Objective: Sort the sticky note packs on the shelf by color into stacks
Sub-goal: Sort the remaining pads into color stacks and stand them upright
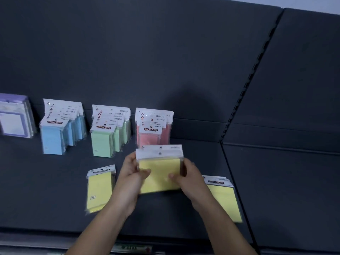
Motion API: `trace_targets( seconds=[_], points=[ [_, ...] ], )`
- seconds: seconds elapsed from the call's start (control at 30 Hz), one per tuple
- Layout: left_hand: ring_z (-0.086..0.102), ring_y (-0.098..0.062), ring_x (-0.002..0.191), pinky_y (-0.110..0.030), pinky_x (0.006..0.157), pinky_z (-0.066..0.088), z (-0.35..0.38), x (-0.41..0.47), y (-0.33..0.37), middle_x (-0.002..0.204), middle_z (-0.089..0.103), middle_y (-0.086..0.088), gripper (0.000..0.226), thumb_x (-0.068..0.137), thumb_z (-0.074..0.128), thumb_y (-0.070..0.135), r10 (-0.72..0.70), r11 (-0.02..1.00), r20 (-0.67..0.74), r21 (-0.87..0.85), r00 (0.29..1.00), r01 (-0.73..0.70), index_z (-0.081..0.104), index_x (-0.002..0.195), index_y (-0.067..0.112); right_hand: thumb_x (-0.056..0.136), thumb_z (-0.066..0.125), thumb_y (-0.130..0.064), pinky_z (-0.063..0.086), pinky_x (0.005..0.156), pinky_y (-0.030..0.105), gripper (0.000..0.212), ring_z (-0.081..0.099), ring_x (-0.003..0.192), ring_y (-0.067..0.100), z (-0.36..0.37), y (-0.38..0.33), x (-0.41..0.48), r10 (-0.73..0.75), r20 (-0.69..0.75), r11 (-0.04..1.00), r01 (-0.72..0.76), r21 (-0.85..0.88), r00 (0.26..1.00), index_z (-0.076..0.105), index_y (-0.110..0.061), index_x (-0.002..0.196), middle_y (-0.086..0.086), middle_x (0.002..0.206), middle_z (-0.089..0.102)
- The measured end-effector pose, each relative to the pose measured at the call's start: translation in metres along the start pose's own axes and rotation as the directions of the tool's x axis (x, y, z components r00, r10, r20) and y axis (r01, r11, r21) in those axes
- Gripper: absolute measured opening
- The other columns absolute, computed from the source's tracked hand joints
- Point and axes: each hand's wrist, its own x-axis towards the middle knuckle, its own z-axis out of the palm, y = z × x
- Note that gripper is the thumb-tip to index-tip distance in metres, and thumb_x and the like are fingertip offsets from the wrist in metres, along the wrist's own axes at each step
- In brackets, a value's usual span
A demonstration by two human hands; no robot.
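The left hand [134, 173] and the right hand [185, 179] grip the yellow bunch [160, 173] by its sides, top end pointing away. It sits just before the pink row [154, 126]. The left yellow pack [99, 190] and the right yellow pack [225, 199] lie flat, one beside each hand.

A shop's stationery aisle: a dark display shelf [55, 190] backed by a plain dark panel [128, 52], with a slotted upright [246, 85] dividing it from the neighbouring bay [285, 181]. Rows of sticky note packs [53, 140] stand grouped by colour, each sealed in clear wrap under a white header card [104, 127] printed "STICKY NOTE". A label strip [132, 248] runs along the shelf's front edge, its print too blurred to read.
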Motion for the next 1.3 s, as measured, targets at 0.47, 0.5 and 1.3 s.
trace_targets(
  seconds=[0.47, 0.5, 1.3],
  points=[
    [0.052, 0.007, 0.103, -0.01, 0.09, 0.041, 0.007, 0.011, -0.015, 0.117, 0.055, 0.018, 0.059, 0.086, 0.056, -0.006, 0.143, 0.913, 0.261, 0.337, 0.955, -0.229, 0.035, 0.126, 0.033, 0.09, 0.054, -0.006, 0.037, 0.081, 0.012, 0.057, 0.049, 0.105, 0.005, -0.01, 0.003, 0.005, -0.222, -0.002, 0.955, 0.217, -0.2, 0.975, 0.025, -0.023, 0.136, -0.012, 0.118, 0.05],
    [0.052, 0.01, 0.097, -0.007, 0.087, 0.041, 0.01, 0.013, -0.012, 0.115, 0.055, 0.017, 0.057, 0.086, 0.058, -0.005, 0.169, 0.894, 0.274, 0.361, 0.947, -0.264, 0.036, 0.127, 0.029, 0.09, 0.055, -0.006, 0.036, 0.075, 0.007, 0.053, 0.049, 0.101, 0.003, -0.013, 0.003, 0.007, -0.229, -0.022, 0.955, 0.22, -0.2, 0.973, 0.028, -0.022, 0.133, -0.013, 0.115, 0.051],
    [0.05, -0.003, 0.106, -0.017, 0.092, 0.037, 0.112, 0.124, -0.059, 0.115, 0.049, 0.01, 0.048, 0.088, 0.06, 0.015, 0.343, 0.775, 0.175, 0.503, 0.923, -0.383, 0.034, 0.127, 0.018, 0.086, 0.065, -0.013, 0.044, 0.077, 0.007, 0.051, 0.055, 0.097, -0.002, -0.102, 0.033, 0.117, -0.318, -0.258, 0.947, 0.297, -0.121, 0.912, 0.036, -0.022, 0.128, -0.018, 0.105, 0.055]
  ],
)
